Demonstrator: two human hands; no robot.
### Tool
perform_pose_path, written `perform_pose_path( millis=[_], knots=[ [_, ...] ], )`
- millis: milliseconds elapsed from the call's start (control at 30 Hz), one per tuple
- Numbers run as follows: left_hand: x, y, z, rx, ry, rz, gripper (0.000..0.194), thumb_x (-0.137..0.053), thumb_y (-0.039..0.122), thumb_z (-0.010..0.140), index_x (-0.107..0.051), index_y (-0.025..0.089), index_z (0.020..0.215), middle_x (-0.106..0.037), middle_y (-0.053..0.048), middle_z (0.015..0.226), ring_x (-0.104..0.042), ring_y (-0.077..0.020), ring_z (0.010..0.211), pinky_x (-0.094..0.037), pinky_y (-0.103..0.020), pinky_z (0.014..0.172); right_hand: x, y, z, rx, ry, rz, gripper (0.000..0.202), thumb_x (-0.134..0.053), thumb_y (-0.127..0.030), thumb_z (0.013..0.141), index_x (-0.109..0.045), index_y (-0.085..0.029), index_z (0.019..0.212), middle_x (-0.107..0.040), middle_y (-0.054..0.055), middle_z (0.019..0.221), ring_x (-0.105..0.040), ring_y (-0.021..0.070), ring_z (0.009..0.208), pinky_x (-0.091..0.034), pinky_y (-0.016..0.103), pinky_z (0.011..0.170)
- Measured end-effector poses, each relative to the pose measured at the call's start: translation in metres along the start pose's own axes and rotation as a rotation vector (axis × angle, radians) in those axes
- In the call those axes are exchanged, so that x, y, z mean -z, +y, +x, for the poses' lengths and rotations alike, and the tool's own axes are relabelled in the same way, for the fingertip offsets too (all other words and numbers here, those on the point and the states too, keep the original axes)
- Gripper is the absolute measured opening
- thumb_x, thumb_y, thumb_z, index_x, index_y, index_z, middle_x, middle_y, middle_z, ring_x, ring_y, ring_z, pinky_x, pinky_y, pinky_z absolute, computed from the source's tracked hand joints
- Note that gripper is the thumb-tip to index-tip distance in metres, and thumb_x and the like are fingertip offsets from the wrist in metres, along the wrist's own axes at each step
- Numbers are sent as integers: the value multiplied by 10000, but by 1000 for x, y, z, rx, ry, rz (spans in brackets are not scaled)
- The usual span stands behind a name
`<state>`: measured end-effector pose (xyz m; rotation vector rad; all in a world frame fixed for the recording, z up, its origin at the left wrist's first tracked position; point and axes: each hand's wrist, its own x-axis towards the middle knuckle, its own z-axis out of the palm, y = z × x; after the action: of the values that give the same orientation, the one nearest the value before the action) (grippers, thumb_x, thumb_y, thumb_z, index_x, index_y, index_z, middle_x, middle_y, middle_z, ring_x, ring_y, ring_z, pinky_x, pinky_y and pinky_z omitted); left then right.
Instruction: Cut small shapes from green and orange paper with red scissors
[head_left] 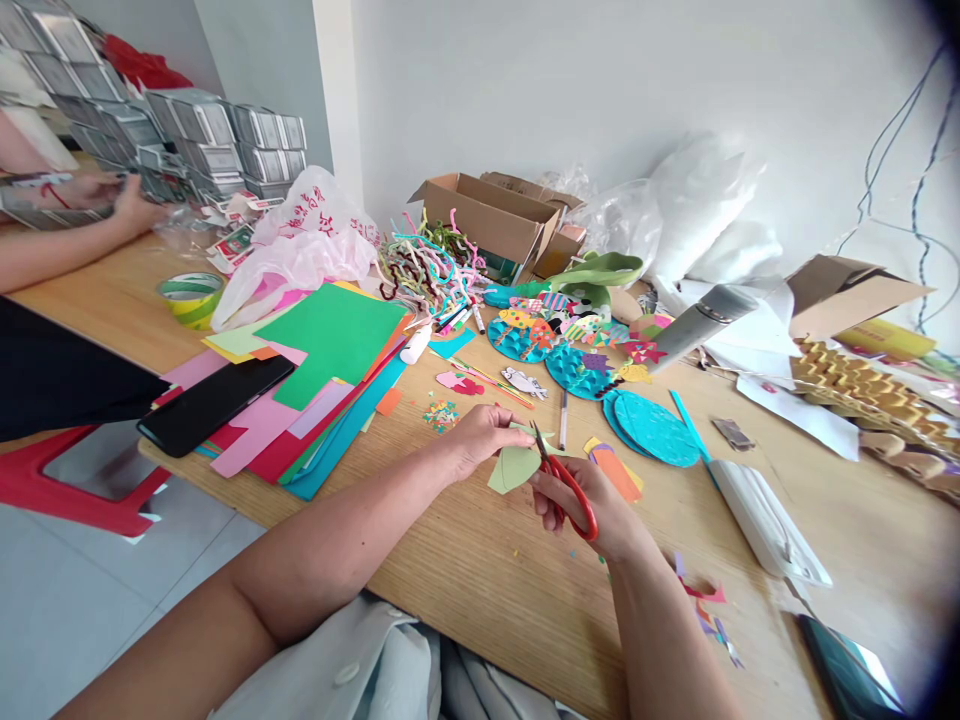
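My left hand (484, 440) pinches a piece of light green paper (514, 468) above the wooden table. A curved pencil-like line runs across that paper. In my right hand (592, 500) is a pair of red-handled scissors (574, 488), its dark blades pointing up and to the left at the paper's edge. Just beyond my hands lie a pen (563, 420), a white fish cutout (524, 382) and a red-and-pink fish cutout (460, 383). Orange and purple paper pieces (616, 472) rest beside my right hand.
Stacked coloured paper (337, 335) with a black phone (217, 403) lies left. Blue discs (652, 428), a grey cylinder (701, 325) and a white case (769, 520) are right. Pipe cleaners (431, 270) and a cardboard box (487, 215) stand behind. Another person's hands (135, 205) are far left.
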<state>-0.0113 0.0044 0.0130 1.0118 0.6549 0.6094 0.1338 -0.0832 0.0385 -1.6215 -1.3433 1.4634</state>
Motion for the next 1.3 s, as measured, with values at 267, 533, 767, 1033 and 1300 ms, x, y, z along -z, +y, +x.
perform_pose_path(
  millis=[267, 533, 767, 1033, 1300],
  knots=[
    [1, 1, 1, 38, 3, -31, 223, -689, 288, 543, -626, 100, 644, -624, -43, 608, -535, -116, 529, -369, -238, 540, -2, -1, 0, -8, 11, -22, 339, -625, -435, 770, -544, -164, 582, -563, -20, 498, -541, 89, 408, -410, 171, 399],
    [3, 2, 2, 29, 24, 4, 221, -696, 290, 533, -616, 111, 635, -621, -33, 574, -533, -112, 507, -372, -232, 521, -1, -2, -1, -3, -2, -33, 345, -619, -452, 771, -548, -166, 592, -568, -18, 512, -548, 92, 422, -415, 174, 409],
    [6, 6, 0, 52, -11, -2, 221, -716, 278, 532, -597, 121, 633, -607, -12, 578, -530, -104, 520, -363, -222, 531, -1, -3, -2, 4, -19, -26, 350, -617, -454, 774, -539, -169, 587, -566, -24, 512, -547, 92, 423, -415, 179, 414],
    [8, 2, 2, 70, -88, -82, 235, -756, 281, 535, -628, 113, 639, -585, 10, 580, -510, -80, 528, -356, -214, 555, 0, -2, -1, 6, 6, -27, 354, -626, -467, 762, -544, -169, 587, -571, -22, 504, -551, 94, 418, -422, 185, 414],
    [10, 4, 4, 54, -23, 40, 248, -744, 300, 521, -643, 114, 651, -590, 9, 577, -507, -89, 522, -357, -220, 546, -1, -4, -2, -14, -13, -24, 357, -624, -481, 755, -544, -176, 585, -578, -30, 511, -554, 96, 420, -423, 194, 422]
  ],
)
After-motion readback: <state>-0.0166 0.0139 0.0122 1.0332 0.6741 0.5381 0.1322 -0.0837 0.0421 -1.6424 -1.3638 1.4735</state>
